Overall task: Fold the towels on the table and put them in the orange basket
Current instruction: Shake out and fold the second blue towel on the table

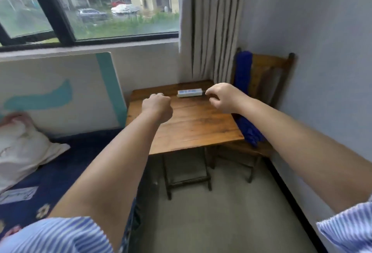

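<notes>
a small brown wooden table [187, 128] with dark metal legs stands on a greyish floor [221, 212] in the room's corner. on its far edge lies a white rectangular power strip [189, 93] with blue-marked sockets. left of the table, a bed covered in a dark blue patterned sheet [60, 172] carries a crumpled white pillow [22, 148] and what looks like a flat white printed card [18, 194].

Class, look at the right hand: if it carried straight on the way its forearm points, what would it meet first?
Most likely the white power strip on the wooden table: the right hand hovers just beside its right end. Depth is unclear from one view, so it might pass above it.
</notes>
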The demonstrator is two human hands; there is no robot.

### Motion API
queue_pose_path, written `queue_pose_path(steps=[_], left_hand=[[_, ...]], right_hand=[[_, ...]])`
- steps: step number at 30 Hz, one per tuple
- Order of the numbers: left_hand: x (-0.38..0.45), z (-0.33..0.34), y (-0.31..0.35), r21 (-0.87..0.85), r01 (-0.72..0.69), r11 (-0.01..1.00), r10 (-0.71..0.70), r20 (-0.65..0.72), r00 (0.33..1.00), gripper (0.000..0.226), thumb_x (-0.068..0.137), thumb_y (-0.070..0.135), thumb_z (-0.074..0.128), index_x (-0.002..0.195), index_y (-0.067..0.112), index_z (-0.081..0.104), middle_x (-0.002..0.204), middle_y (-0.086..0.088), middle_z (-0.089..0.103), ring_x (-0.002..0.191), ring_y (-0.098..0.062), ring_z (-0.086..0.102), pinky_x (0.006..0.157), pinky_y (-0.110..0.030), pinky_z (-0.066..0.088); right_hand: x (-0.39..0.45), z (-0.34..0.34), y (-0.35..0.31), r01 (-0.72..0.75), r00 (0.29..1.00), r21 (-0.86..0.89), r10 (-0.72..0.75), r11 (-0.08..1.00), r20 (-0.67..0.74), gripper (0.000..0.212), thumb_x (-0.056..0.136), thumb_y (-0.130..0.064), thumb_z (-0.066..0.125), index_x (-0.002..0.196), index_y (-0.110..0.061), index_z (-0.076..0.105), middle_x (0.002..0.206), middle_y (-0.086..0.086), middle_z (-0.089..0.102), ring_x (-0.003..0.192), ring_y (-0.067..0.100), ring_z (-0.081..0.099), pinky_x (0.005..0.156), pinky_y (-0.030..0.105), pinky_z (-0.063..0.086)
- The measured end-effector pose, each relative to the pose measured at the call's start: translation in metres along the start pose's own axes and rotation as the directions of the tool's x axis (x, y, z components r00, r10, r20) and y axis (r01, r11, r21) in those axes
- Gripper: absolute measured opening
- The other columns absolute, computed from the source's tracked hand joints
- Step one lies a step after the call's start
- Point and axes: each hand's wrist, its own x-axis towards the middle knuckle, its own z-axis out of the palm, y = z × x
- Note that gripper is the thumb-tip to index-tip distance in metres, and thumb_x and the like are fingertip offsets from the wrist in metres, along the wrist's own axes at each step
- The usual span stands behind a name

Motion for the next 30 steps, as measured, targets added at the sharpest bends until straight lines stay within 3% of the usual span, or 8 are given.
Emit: queue_pose_path(steps=[9,16,22,30], left_hand=[[0.113,0.016,0.138,0.025,-0.152,0.988,0.151,0.022,0.988,0.032,0.093,0.017,0.040,0.120,0.013,0.058,0.126,-0.010,0.052,0.118,-0.027,0.048,0.083,-0.034,0.044],[0.201,0.012,0.189,0.009,-0.238,0.971,0.238,-0.026,0.971,0.031,0.094,0.021,0.040,0.115,0.011,0.061,0.121,-0.010,0.055,0.115,-0.030,0.050,0.083,-0.036,0.045],[0.313,0.009,0.217,-0.030,-0.295,0.955,0.294,-0.028,0.955,0.027,0.093,0.014,0.040,0.107,0.007,0.062,0.117,-0.011,0.057,0.108,-0.031,0.053,0.071,-0.033,0.038],[0.445,0.007,0.247,-0.125,-0.365,0.923,0.365,-0.025,0.931,0.029,0.096,0.018,0.038,0.114,0.009,0.058,0.115,-0.011,0.059,0.105,-0.029,0.056,0.072,-0.033,0.042]], right_hand=[[0.002,-0.037,0.196,-0.225,0.974,-0.034,0.225,0.974,0.011,0.036,0.093,-0.012,0.043,0.128,-0.004,0.050,0.136,0.013,0.050,0.128,0.025,0.044,0.104,0.031,0.034],[0.041,-0.042,0.277,-0.337,0.942,-0.038,0.337,0.941,0.000,0.037,0.093,-0.010,0.041,0.129,-0.005,0.050,0.137,0.012,0.049,0.128,0.025,0.043,0.104,0.031,0.035],[0.107,-0.046,0.345,-0.447,0.894,-0.026,0.446,0.894,-0.041,0.036,0.093,-0.011,0.041,0.127,-0.007,0.052,0.137,0.012,0.049,0.128,0.026,0.043,0.104,0.032,0.035],[0.203,-0.055,0.421,-0.557,0.826,0.019,0.557,0.830,-0.089,0.032,0.094,-0.013,0.044,0.122,-0.006,0.057,0.130,0.013,0.056,0.120,0.027,0.051,0.098,0.030,0.039]])
